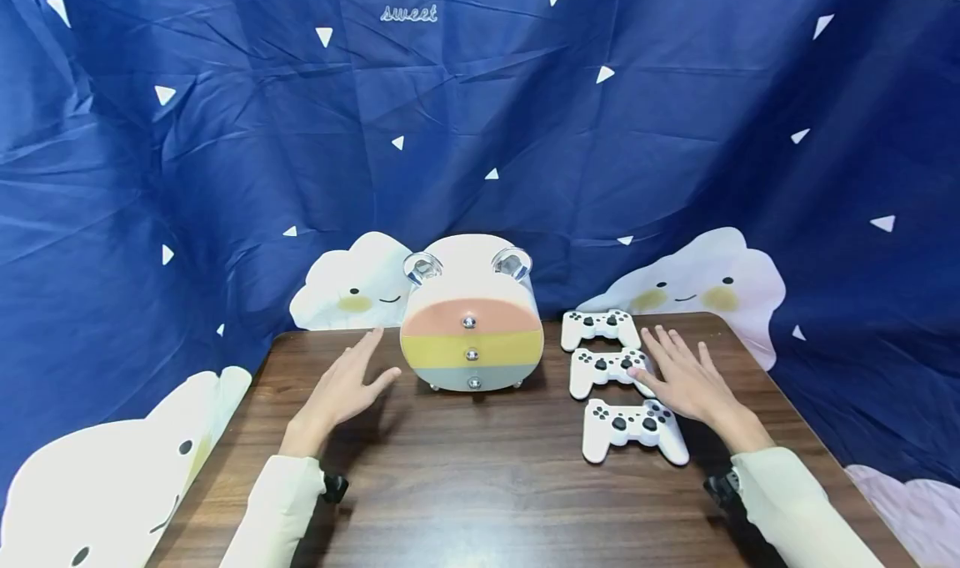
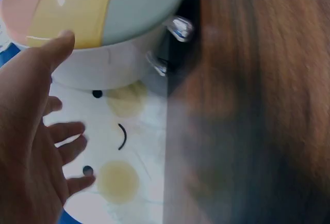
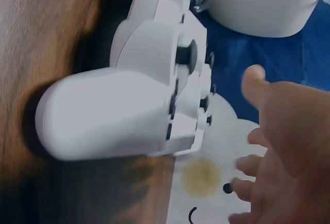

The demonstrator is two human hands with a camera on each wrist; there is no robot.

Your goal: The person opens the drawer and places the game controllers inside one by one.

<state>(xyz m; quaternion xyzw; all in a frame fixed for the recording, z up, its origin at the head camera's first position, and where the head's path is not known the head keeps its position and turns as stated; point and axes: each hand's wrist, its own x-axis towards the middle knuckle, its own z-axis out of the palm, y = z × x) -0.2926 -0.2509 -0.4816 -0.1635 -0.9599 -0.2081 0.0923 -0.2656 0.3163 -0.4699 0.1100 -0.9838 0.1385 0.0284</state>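
Three white game controllers lie in a column on the right of the wooden table: a far controller (image 1: 600,328), a middle controller (image 1: 610,371) and a near controller (image 1: 634,431). My right hand (image 1: 690,382) hovers beside them with fingers spread, its thumb overlapping the middle one in the head view. In the right wrist view the near controller (image 3: 108,115) looms large, left of the right hand (image 3: 289,146). A small rounded drawer cabinet (image 1: 472,334) with pink, yellow and grey-green fronts stands at the back centre. My left hand (image 1: 341,389), fingers extended and holding nothing, is left of it.
The brown wooden table (image 1: 480,485) ends just behind the cabinet and controllers. A blue curtain (image 1: 480,92) printed with white clouds and triangles hangs behind it. Silver knobs (image 1: 472,354) sit on the cabinet's fronts, and two shiny ear-like rings (image 1: 513,263) top it.
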